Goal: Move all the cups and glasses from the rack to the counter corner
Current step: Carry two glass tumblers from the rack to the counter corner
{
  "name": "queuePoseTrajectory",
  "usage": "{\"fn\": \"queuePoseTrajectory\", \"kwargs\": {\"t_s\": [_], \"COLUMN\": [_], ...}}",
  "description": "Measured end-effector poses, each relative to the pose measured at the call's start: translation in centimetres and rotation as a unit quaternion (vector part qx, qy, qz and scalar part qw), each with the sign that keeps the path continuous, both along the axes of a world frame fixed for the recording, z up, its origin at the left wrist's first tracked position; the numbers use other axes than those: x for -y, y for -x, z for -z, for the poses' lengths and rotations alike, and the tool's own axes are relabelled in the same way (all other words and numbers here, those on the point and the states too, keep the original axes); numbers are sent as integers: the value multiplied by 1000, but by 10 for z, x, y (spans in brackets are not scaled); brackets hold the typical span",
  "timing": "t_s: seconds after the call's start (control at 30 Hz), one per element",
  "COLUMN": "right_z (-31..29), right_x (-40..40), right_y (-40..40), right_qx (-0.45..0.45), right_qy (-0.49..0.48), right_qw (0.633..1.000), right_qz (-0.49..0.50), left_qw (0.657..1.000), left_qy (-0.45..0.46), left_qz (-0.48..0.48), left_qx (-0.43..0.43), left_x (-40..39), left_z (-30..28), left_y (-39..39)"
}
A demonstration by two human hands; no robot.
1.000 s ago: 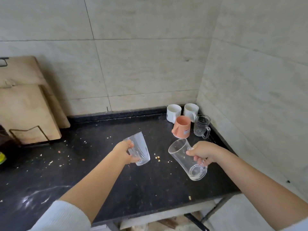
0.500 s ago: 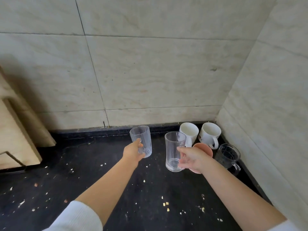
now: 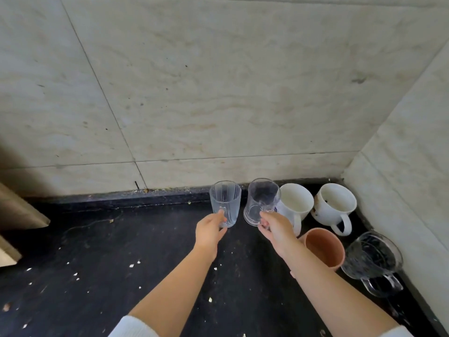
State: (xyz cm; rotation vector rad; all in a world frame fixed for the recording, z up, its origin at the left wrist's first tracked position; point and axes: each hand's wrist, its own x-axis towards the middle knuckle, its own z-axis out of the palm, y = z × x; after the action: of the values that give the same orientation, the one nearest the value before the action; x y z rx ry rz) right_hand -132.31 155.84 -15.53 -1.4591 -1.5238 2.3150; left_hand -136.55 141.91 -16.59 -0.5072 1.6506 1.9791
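Note:
My left hand [image 3: 210,231] grips a ribbed clear glass [image 3: 226,201], held upright near the back wall. My right hand [image 3: 277,229] grips a plain clear glass [image 3: 261,203] right beside it, just left of the cups. In the counter corner stand two white mugs [image 3: 295,205] [image 3: 335,205], a salmon-pink cup [image 3: 323,246] and a clear glass mug with a handle [image 3: 373,260]. Whether the two held glasses touch the black counter [image 3: 121,251] I cannot tell. The rack is out of view.
Tiled walls meet at the corner on the right. A wooden board edge [image 3: 19,212] juts in at the left. Pale crumbs are scattered over the dark countertop in front of my arms.
Both hands have carried their glasses further back and right, close to the wall and the white mugs. The glasses now stand side by side, upright.

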Motion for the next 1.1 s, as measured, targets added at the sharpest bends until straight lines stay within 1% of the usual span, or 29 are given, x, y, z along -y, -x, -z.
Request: {"fn": "queuePoseTrajectory", "kwargs": {"t_s": [0.1,0.17,0.3,0.37,0.43,0.53,0.6,0.63,0.67,0.73,0.77,0.83,0.9,1.0,1.03,1.1], "right_z": [10,14,14,14,15,11,4,1,0,-2,-4,-8,-12,-31,-38,-53], "right_x": [-4,-7,-11,-11,-11,-12,-11,-11,-11,-8,-4,9,25,56,66,88], "right_y": [7,10,16,18,18,15,12,10,8,0,-6,-21,-30,-41,-43,-50], "right_qx": [2,9,27,37,40,42,63,86,110,158,165,168,165,126,100,13], "right_qy": [-8,13,-5,-27,-26,-38,-80,-119,-170,-284,-323,-371,-419,-474,-483,-502], "right_qw": [1000,1000,1000,999,999,998,991,982,966,906,878,830,786,711,689,640], "right_qz": [1,14,4,-5,-11,-39,-83,-115,-158,-270,-313,-381,-425,-504,-531,-582], "left_qw": [1000,1000,1000,999,999,999,1000,1000,999,993,987,965,936,898,888,866], "left_qy": [17,16,-22,-32,-38,-43,-19,5,34,106,150,242,324,410,431,474], "left_qz": [2,3,-8,-17,-14,0,16,29,42,57,59,64,88,95,87,70], "left_qx": [-7,-9,-3,1,1,0,-1,-2,-3,-13,-28,-74,-104,-129,-137,-147], "left_x": [-5,-6,-6,-5,-3,-1,0,0,1,6,11,27,48,87,99,124], "left_z": [9,11,15,17,19,20,17,15,12,3,-2,-17,-28,-46,-52,-66], "left_y": [6,8,10,11,12,12,12,12,13,13,13,4,-8,-39,-50,-79]}}
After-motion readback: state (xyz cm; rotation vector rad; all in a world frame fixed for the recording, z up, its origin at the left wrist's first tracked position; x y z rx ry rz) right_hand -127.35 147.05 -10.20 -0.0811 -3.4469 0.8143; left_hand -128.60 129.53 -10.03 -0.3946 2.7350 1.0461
